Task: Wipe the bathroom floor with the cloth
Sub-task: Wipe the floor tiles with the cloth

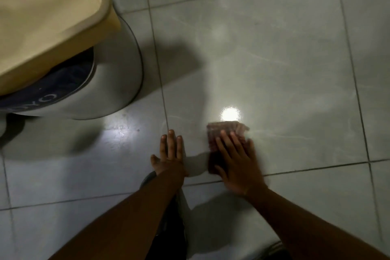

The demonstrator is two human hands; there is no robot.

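A folded reddish-brown cloth (223, 131) lies flat on the grey tiled floor (274, 59) near the middle of the view. My right hand (236, 160) presses down on it with the fingers spread; the hand and cloth are motion-blurred. My left hand (169, 156) rests flat on a tile just left of the cloth, fingers together and nothing under it. A bright light reflection (231, 114) shines on the glossy tile right beyond the cloth.
A round pale bin (118, 82) with a dark band stands at the left, partly beneath a cream-coloured lid or cabinet corner (48, 17). Dark grout lines cross the floor. My knee and dark clothing (168, 207) show between my forearms.
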